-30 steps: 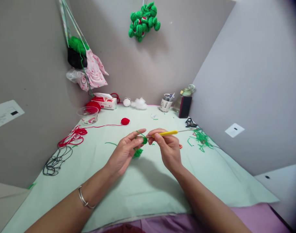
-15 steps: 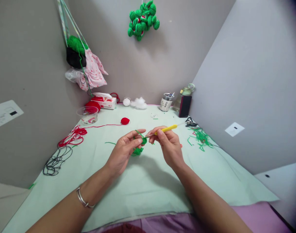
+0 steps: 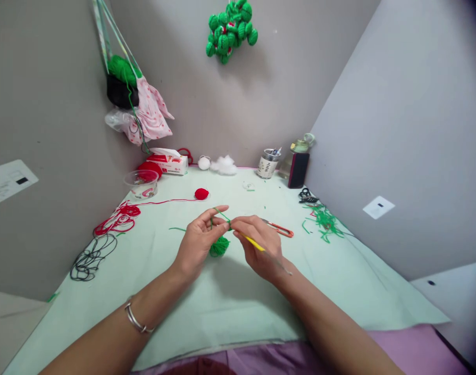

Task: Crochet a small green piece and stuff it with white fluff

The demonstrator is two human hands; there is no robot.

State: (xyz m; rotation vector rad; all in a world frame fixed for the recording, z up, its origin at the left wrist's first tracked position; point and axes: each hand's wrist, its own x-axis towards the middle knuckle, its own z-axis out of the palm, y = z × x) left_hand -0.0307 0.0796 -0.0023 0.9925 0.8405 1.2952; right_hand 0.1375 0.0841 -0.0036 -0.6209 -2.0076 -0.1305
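Observation:
My left hand (image 3: pixel 197 239) pinches a small green crocheted piece (image 3: pixel 229 225), mostly hidden by the fingertips, with green yarn (image 3: pixel 222 212) looped over its raised index finger. A ball of green yarn (image 3: pixel 220 247) lies just below those fingers. In my right hand (image 3: pixel 261 245) is a crochet hook with a yellow handle (image 3: pixel 253 242); its rear metal end points down toward the wrist. The fingertips of both hands meet at the green piece, and the hook's working tip is hidden there.
Behind my right hand lies an orange cutter (image 3: pixel 283 229). Green scraps (image 3: pixel 324 223) and black scissors (image 3: pixel 307 196) are at right. Farther back stand a pen tin (image 3: pixel 266 165), a phone (image 3: pixel 298 170) and a tissue pack (image 3: pixel 168 162). A red ball (image 3: pixel 201 194) sits mid-table.
My right hand has turned, and the hook's handle now slants down and right instead of up and right. The orange cutter has come into view. My left index finger has shifted slightly left.

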